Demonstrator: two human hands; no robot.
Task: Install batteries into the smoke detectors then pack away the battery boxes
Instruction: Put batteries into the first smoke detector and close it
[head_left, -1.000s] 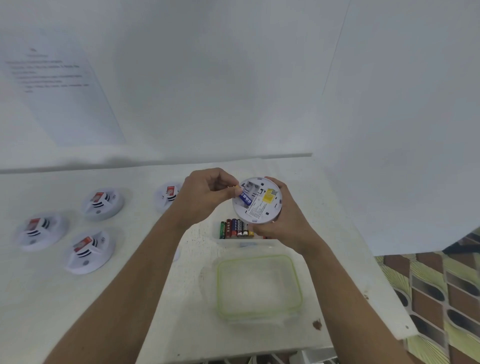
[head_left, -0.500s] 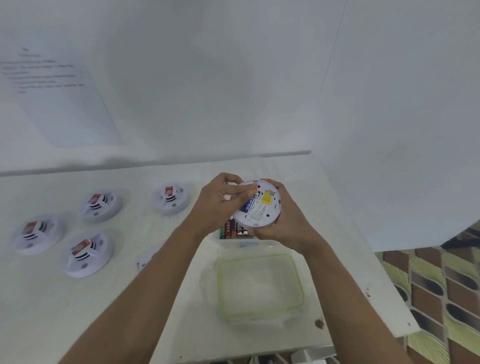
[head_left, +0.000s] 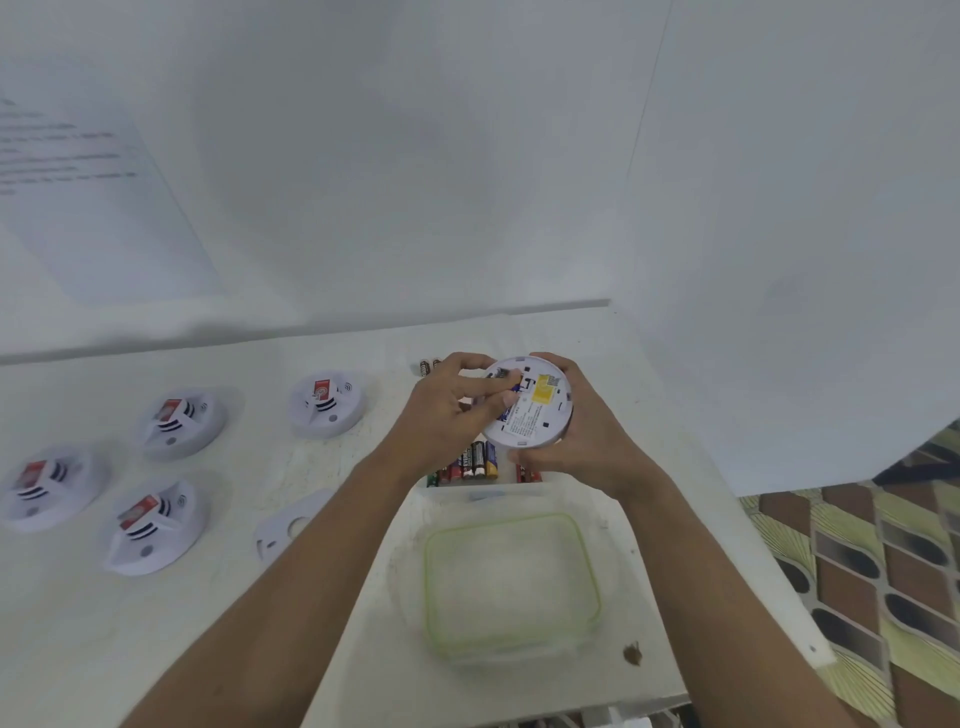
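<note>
well, from my seat i see the right hand (head_left: 587, 449) wrapped around the rim of a white smoke detector (head_left: 540, 415), holding it in the air just beyond the green-rimmed tub (head_left: 427, 577), its labelled back tilted toward the camera. the left hand (head_left: 441, 415) is curled over the detector's battery bay, thumb and forefinger pinching a blue battery (head_left: 515, 387) that sits at the bay; most of the battery is hidden under the fingers, so i cannot tell how far in it is. the tub lies on the white desk (head_left: 249, 467), between my two forearms. touching the tub's far edge is a row of batteries (head_left: 470, 461), standing side by side in mixed colours, directly under the lifted detector. further beyond the tub, past the left hand, two loose batteries (head_left: 427, 367) lie on the desk. left of the tub, partly covered by the left forearm, lies a flat white mounting plate (head_left: 288, 525). well to the left of the tub four more smoke detectors rest face up, each with a red tag: one nearest (head_left: 326, 404), one further left (head_left: 182, 423), one at the far left (head_left: 49, 487) and one in front (head_left: 156, 526).
</note>
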